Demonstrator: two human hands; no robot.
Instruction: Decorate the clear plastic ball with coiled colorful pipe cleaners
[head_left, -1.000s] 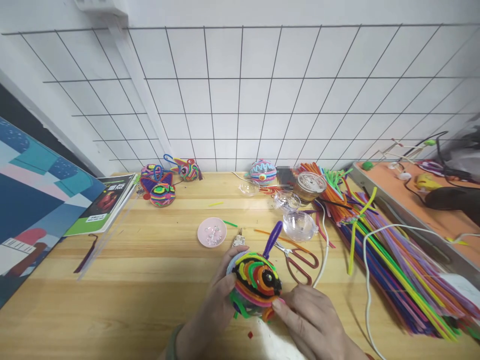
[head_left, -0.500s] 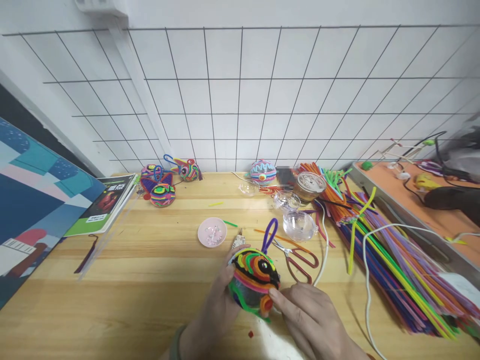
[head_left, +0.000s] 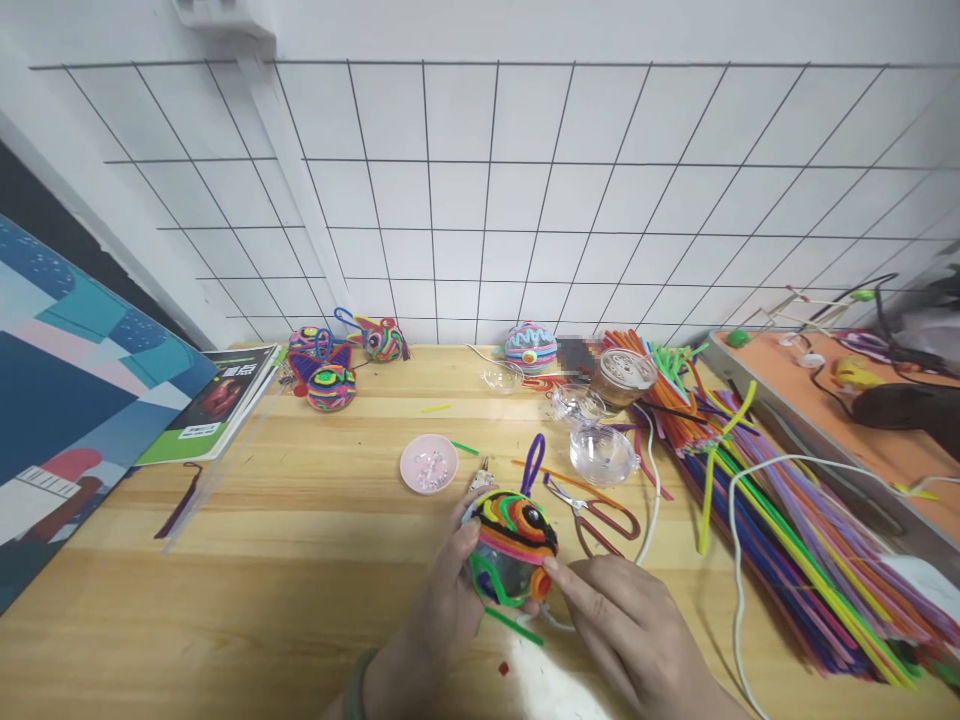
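Note:
A clear ball wrapped in many-coloured pipe cleaners [head_left: 511, 540], with a purple loop sticking up from it, is cupped in my left hand [head_left: 442, 610] just above the wooden table [head_left: 285, 560]. My left fingers curl round its left side. From the right, my right hand [head_left: 622, 625] pinches the ball's lower edge with forefinger and thumb near an orange coil. A loose green pipe-cleaner end trails below the ball.
Red-handled scissors [head_left: 600, 515] lie just right of the ball, with a white cable [head_left: 731, 560] beyond. A pink dish [head_left: 428, 464], clear half-shells [head_left: 600, 452], finished wrapped balls [head_left: 330, 385] and a large pile of pipe cleaners [head_left: 787, 510] are around. Books [head_left: 214, 400] lie at left.
The ball has been turned in my hands, so its black eye spiral now faces up and away and the clear underside shows. Both hands stayed on it.

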